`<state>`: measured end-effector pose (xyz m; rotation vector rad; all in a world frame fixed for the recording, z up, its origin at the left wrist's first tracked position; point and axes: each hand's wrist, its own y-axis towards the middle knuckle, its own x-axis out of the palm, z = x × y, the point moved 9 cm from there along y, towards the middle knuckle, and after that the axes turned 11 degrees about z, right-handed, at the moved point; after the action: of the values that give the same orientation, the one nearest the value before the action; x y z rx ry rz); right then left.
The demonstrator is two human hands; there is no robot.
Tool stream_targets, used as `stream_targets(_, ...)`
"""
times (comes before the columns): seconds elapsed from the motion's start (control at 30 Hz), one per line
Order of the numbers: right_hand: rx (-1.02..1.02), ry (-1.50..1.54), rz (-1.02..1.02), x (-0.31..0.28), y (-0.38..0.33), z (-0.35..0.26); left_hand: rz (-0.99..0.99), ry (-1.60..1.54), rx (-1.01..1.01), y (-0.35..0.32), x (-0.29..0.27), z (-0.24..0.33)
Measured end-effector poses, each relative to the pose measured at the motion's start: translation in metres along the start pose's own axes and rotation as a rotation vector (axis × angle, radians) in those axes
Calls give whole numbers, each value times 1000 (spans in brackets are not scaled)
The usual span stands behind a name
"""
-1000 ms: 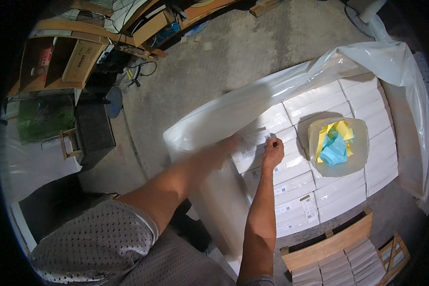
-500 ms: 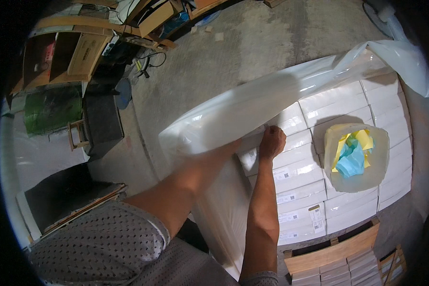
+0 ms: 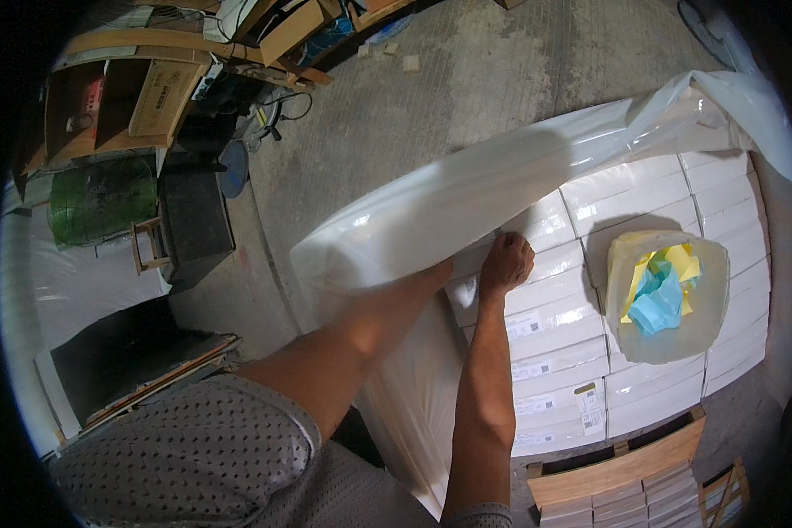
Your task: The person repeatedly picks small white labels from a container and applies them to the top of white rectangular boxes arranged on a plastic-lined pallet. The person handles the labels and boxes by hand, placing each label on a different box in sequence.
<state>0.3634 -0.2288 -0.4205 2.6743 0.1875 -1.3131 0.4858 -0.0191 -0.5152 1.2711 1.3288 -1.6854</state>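
A stack of white flat boxes (image 3: 554, 304), wrapped in clear film and bearing labels, lies in front of me. A long sheet of translucent plastic (image 3: 431, 216) is folded back along its far left edge. My right hand (image 3: 508, 262) is closed at the lower edge of this sheet, over the top boxes; what its fingers hold, if anything, is too small to make out. My left forearm (image 3: 370, 330) reaches forward under the plastic, which hides the left hand. A translucent tub (image 3: 711, 308) with crumpled yellow and blue paper (image 3: 660, 299) stands on the boxes to the right.
Below the stack is a wooden pallet (image 3: 620, 465) with more stacked bundles. At left stand a wooden shelf (image 3: 114, 145), a dark cabinet (image 3: 198, 220), a small wooden stool (image 3: 152, 246) and a green wrapped bundle (image 3: 101, 202). Concrete floor (image 3: 466, 97) stretches beyond the plastic.
The whole scene has shifted slightly in view, with the boxes and tub a little farther right and lower. My right hand stays closed at the sheet's edge; the left stays beneath the plastic.
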Motion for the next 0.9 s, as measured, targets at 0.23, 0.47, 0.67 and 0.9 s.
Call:
stream_targets(0.23,-46,-9,18,0,-3,0,29,104,-77,3,9,-6)
stream_targets(0.47,-75,-48,22,1,-2,1,144,9,-146,-6,-5,-3)
stream_targets(0.67,-62,-110,6,3,0,-1,209,72,11,-3,-20,25)
stream_targets(0.9,224,56,43,-3,7,12,18,126,255,-2,-1,91)
